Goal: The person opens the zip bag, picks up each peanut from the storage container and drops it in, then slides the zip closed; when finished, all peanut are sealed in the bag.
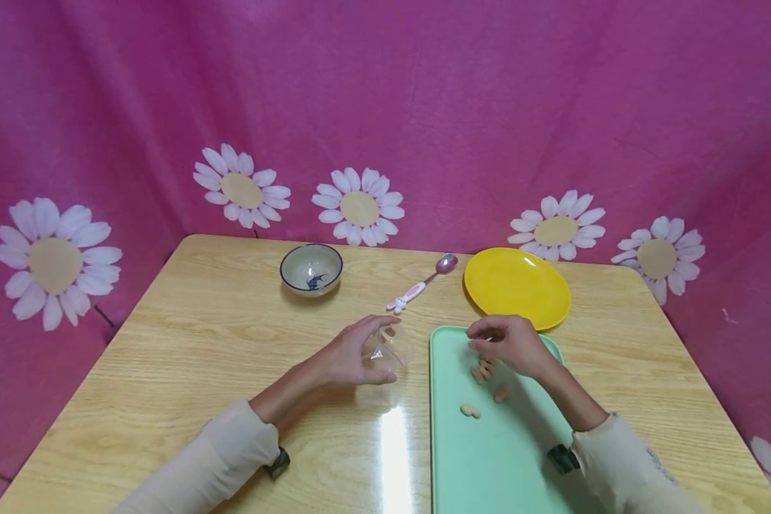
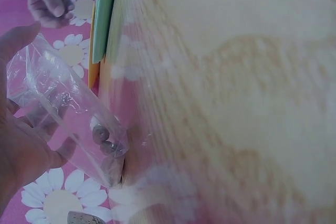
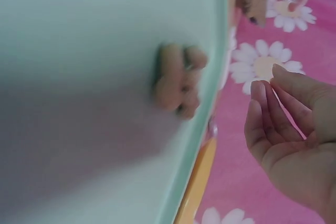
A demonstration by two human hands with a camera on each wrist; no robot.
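My left hand (image 1: pixel 353 357) holds a clear plastic bag (image 1: pixel 393 347) above the table, left of the tray. In the left wrist view, a few small rounded lumps (image 2: pixel 101 134) show through the lower part of the crinkled bag (image 2: pixel 68 95). My right hand (image 1: pixel 512 345) hovers over the far end of the green tray (image 1: pixel 482 471). Its fingers are loosely bent and the thumb is near the fingertips; no object shows between them in the right wrist view. Below it lie several peanuts (image 1: pixel 482 373) in a small cluster, with a separate peanut (image 1: pixel 470 411) nearer me.
Behind the tray sits a yellow plate (image 1: pixel 520 285). A spoon with a rabbit handle (image 1: pixel 414 290) lies to its left, and a small bowl with a dark blue rim (image 1: pixel 311 271) stands farther left. A pink flowered cloth (image 1: pixel 424 128) hangs behind the wooden table (image 1: pixel 186 357).
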